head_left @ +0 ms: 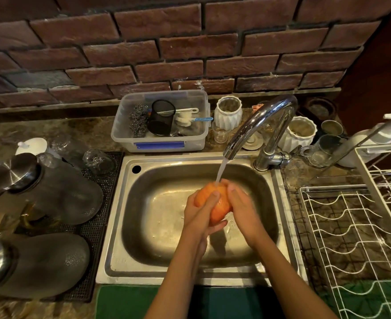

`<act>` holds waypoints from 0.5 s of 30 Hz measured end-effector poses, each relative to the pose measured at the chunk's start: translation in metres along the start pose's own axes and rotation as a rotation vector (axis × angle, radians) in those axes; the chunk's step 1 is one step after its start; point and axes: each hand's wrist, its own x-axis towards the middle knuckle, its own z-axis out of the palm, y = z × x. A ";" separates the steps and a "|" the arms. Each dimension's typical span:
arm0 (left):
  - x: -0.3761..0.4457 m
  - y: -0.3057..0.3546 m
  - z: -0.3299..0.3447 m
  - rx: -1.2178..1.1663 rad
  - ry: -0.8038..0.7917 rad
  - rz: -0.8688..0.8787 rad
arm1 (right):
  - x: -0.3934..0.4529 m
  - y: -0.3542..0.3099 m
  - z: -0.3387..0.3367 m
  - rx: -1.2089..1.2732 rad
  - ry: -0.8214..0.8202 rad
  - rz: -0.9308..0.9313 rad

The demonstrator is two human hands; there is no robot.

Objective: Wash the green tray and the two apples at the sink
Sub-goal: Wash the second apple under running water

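An orange-red apple is held over the middle of the steel sink, under the water stream from the chrome tap. My left hand wraps its left side with the fingers across its front. My right hand presses against its right side. Both hands are wet and slightly blurred. A green surface lies along the near edge of the sink, partly hidden by my forearms; I cannot tell whether it is the tray. No second apple shows.
A clear plastic box with scourers, a mesh cup and brushes stands behind the sink. White ribbed jars and glasses sit by the tap. A white wire dish rack is at the right. Steel-lidded grey jars lie on a black mat at the left.
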 end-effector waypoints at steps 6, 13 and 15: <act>-0.011 -0.002 -0.008 0.043 0.018 0.035 | -0.046 0.050 -0.051 -0.725 0.154 -0.094; -0.022 -0.014 -0.013 0.070 -0.005 0.077 | -0.116 0.106 -0.079 -0.991 0.201 0.055; -0.029 -0.017 -0.014 0.071 -0.016 0.091 | -0.126 0.118 -0.077 -1.048 0.170 0.058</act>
